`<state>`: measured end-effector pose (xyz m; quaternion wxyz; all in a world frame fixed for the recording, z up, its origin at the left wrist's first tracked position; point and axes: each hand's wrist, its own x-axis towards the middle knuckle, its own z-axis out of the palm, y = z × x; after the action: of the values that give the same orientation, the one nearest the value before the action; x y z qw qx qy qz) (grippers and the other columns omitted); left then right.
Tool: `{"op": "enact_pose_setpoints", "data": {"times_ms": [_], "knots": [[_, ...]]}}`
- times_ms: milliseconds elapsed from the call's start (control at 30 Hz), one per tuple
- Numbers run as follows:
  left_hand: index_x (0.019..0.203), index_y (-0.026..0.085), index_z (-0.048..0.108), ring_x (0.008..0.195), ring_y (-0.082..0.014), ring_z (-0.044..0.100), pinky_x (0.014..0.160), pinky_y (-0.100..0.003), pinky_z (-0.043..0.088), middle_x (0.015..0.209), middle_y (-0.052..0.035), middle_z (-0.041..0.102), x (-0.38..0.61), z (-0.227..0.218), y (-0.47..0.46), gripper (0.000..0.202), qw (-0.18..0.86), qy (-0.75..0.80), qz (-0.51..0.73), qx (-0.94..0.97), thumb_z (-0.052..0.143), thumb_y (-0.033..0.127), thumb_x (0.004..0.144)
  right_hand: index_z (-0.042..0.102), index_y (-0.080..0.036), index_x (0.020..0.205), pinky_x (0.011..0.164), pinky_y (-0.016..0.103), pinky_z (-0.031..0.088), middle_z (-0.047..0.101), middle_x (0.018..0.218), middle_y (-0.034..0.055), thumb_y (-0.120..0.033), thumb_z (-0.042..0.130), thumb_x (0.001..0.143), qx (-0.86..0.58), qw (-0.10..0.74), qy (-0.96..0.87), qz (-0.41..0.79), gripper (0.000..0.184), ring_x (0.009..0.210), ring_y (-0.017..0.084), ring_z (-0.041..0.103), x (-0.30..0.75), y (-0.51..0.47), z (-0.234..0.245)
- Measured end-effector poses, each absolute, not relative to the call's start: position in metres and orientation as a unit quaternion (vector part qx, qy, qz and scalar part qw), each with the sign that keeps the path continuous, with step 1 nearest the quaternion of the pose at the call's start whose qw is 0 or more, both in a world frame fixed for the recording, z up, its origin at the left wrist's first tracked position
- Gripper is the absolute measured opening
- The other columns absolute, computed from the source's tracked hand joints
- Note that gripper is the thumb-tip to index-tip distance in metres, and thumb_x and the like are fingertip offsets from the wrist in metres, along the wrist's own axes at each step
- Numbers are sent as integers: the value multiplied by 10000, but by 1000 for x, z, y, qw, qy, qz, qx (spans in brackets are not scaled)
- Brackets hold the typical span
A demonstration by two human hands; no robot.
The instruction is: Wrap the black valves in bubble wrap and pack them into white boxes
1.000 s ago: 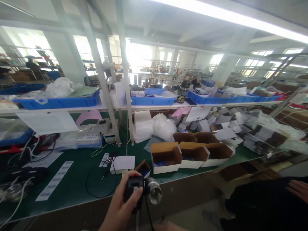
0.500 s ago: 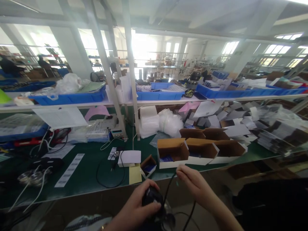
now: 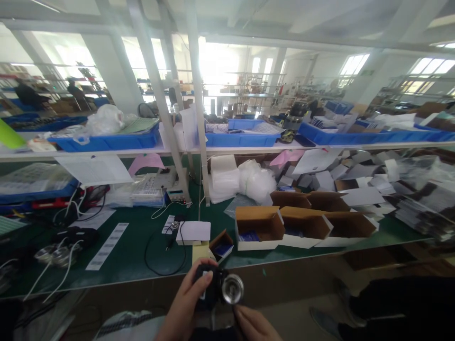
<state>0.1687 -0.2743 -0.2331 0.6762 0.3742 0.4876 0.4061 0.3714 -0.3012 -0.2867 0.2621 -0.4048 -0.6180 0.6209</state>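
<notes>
My left hand (image 3: 190, 296) is closed round the black body of a lamp (image 3: 206, 289), thumb across its top near a small white label. Beside the body, to the right, the lamp's round silver head (image 3: 233, 289) faces up. My right hand (image 3: 254, 324) is below the silver head, fingers pinched together at its lower rim; what lies between the fingertips is partly hidden. Just beyond my hands, on the green bench (image 3: 138, 255), stands a small open box (image 3: 222, 245) with a blue item inside. A yellow paper (image 3: 199, 253) lies beside it.
Open white-and-brown boxes (image 3: 259, 232) stand in a row on the right. A white box (image 3: 194, 232) and a black cable (image 3: 152, 270) lie left of centre. Similar silver-headed lamps (image 3: 59, 255) are at far left. A person's dark-clothed legs (image 3: 398, 303) show at lower right.
My right hand has moved down and left from the raised black cord to the silver head. The lamp has turned so that the head faces up. My left hand has shifted slightly left.
</notes>
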Motion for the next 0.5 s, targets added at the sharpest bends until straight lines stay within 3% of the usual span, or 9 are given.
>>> {"op": "enact_pose_setpoints", "data": {"times_ms": [133, 200, 267, 367, 400, 500], "knots": [[1037, 235, 615, 868, -207, 559, 792, -301, 440, 956, -19, 632, 166, -236, -265, 389, 597, 524, 367, 484, 684, 548, 816, 616, -222, 949, 656, 243, 397, 630, 824, 14, -446, 541, 903, -417, 123, -700, 566, 241, 694, 150, 527, 379, -303, -237], [1007, 220, 648, 902, -218, 557, 832, -307, 432, 946, -24, 632, 169, -238, -266, 377, 591, 499, 317, 549, 718, 518, 787, 598, -219, 845, 661, 247, 369, 629, 813, 5, -314, 533, 895, -422, 135, -738, 510, 125, 689, 138, 516, 392, -281, -209], [1001, 213, 655, 884, -213, 558, 799, -296, 430, 928, -22, 632, 174, -239, -270, 403, 637, 467, 296, 538, 742, 521, 758, 545, -206, 734, 684, 258, 359, 572, 747, -5, -327, 545, 887, -431, 200, -735, 483, 196, 712, 143, 500, 401, -259, -209], [1043, 222, 617, 797, -193, 565, 690, -276, 430, 907, -17, 626, 181, -240, -273, 480, 730, 442, 346, 391, 701, 609, 772, 456, -211, 694, 675, 275, 371, 464, 702, -15, -516, 440, 933, -429, 269, -684, 526, 388, 699, 148, 440, 391, -257, -256], [1070, 233, 600, 806, -199, 577, 682, -277, 438, 939, -20, 632, 183, -239, -272, 492, 732, 448, 378, 346, 675, 632, 791, 457, -214, 713, 649, 274, 372, 457, 700, -15, -564, 377, 948, -427, 263, -666, 552, 429, 675, 144, 422, 384, -265, -272], [1080, 248, 595, 918, -236, 600, 769, -315, 480, 1031, -37, 644, 186, -240, -266, 449, 633, 510, 451, 368, 667, 608, 823, 522, -219, 865, 644, 251, 384, 549, 780, -7, -497, 498, 911, -408, 184, -668, 594, 283, 687, 138, 468, 373, -293, -278]]}}
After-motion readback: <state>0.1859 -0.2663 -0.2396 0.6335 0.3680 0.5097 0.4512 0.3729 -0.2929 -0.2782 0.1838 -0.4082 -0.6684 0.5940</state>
